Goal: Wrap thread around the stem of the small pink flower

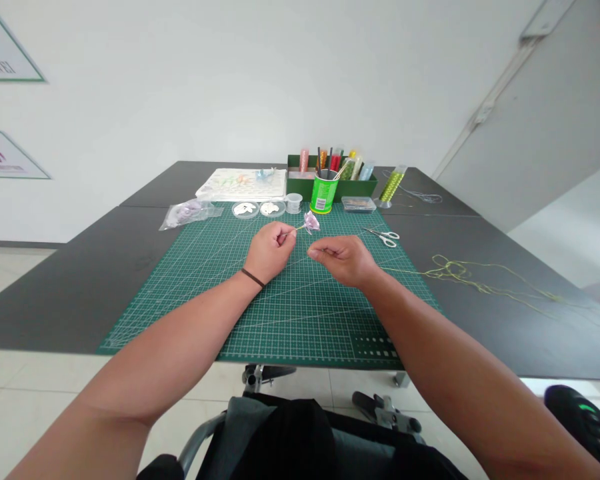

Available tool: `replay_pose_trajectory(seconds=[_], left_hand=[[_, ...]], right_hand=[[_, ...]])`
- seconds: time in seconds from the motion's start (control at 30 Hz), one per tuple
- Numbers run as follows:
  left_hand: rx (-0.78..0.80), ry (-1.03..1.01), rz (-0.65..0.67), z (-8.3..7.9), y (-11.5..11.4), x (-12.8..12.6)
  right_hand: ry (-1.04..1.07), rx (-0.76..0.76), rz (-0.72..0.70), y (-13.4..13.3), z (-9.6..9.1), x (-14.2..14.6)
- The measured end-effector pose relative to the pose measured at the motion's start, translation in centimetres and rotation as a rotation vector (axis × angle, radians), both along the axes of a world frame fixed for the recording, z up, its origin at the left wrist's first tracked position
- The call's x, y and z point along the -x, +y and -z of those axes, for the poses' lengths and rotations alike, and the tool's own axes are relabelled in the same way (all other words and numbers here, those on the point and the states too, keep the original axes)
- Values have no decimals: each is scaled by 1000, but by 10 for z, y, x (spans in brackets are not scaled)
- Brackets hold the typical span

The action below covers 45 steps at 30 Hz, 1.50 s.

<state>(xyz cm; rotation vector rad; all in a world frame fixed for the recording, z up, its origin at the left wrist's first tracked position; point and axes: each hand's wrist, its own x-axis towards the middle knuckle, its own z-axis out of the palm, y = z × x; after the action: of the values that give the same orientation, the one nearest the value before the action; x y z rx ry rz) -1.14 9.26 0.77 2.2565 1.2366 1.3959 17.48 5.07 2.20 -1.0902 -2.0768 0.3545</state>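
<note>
Left hand [269, 253]: thumb and fingertips pinched on the thin stem of a small lilac flower [311, 223], the bloom just past the fingertips, angled up and toward the right hand. Right hand [343, 260]: fingers loosely curled, thumb close to forefinger, just beside the flower without touching it; any thread between the fingertips too fine to tell. Dark band [253, 277] around the left wrist. Beneath both hands, a green cutting mat [300, 333].

Ahead of the left hand, two small dishes [245, 209] [270, 209] and a clear cup [293, 203]; beyond them, a patterned sheet [240, 185]. Farther left, a clear bag [187, 215]. Ahead of the right hand, scissors [383, 236], a green can [324, 193] packed with tools, a green box [300, 188] and a wire spool [393, 184]. Right of the right hand, a yellow-green thread tangle [450, 269] on the dark table [80, 300].
</note>
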Motion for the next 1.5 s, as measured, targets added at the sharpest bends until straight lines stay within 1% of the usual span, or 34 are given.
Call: replay_pose_trajectory(seconds=[0.17, 0.33, 0.47, 0.87, 1.13, 1.27, 1.5], left_hand=[[1, 72, 19, 3, 1, -1], [-31, 188, 96, 4, -1, -1], [2, 243, 135, 1, -3, 0], [-7, 310, 200, 2, -4, 0], [42, 340, 237, 1, -5, -1], [84, 347, 271, 0, -6, -2], [130, 336, 337, -3, -8, -1]], right_hand=[[-9, -37, 25, -1, -1, -1], [21, -65, 91, -3, -3, -1], [34, -65, 144, -2, -4, -2], [62, -116, 150, 0, -2, -5], [59, -83, 213, 1, -3, -5], [62, -86, 225, 4, -2, -6], [83, -59, 287, 9, 0, -9]])
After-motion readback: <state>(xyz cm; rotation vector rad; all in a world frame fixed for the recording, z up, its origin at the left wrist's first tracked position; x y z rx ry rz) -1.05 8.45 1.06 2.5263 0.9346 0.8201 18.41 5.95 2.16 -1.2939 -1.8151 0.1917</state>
